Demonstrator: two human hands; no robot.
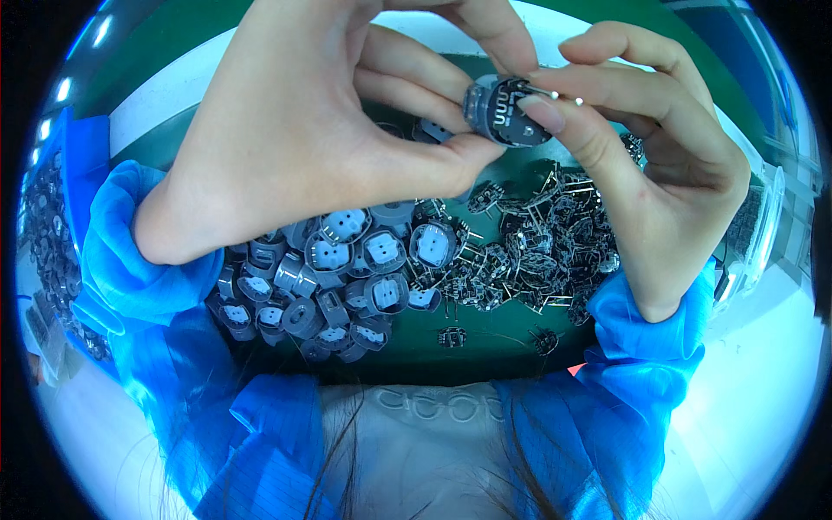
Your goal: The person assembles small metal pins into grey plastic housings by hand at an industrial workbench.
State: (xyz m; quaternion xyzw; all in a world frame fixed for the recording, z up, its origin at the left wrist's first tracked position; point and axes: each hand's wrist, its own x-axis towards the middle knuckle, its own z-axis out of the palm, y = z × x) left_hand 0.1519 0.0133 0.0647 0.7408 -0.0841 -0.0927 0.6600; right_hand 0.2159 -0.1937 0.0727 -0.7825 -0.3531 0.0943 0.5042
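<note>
Between the fingers of my left hand point(321, 130) is a dark grey rounded plastic housing point(477, 108), held up over the work surface. A small round black circuit board point(518, 121) sits at the housing's open face, tilted toward the right. My right hand point(667, 130) pinches this board with thumb and forefinger. Thin metal pins with white tips point(555, 94) stick out from the board beside my right thumb. Whether the board is fully seated in the housing I cannot tell, since fingers cover part of it.
Below my left hand lies a heap of grey housings with pale inserts point(381, 249). Right of it is a pile of black circuit boards with pins point(537, 251). Two loose boards, one a small board point(451, 336), lie nearer me on the green surface point(407, 351). A blue bin point(82, 173) stands left.
</note>
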